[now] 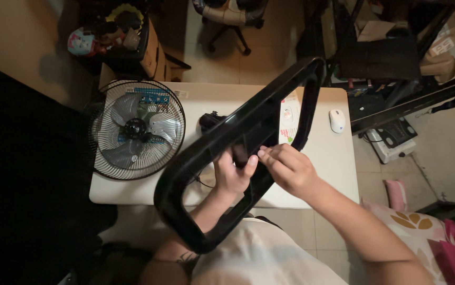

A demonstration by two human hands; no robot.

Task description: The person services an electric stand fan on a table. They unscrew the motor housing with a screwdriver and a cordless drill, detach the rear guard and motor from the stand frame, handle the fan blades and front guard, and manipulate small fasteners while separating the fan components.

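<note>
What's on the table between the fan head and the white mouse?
In the head view, between the fan head and the white mouse, the black loop-shaped frame crosses above the table, with a printed leaflet flat beneath it.

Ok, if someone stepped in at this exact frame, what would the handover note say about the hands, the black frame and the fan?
Left hand: closed around the inner bar of the glossy black loop frame, thumb up.
Right hand: fingertips pinching the same bar just beside the left hand.
The frame is held tilted above the white table, not resting on it.
The fan head, grille on, lies face up at the table's left end, apart from the frame.
A white mouse sits at the far right.
Frame and fan are not joined; nothing else about progress shows.
</note>
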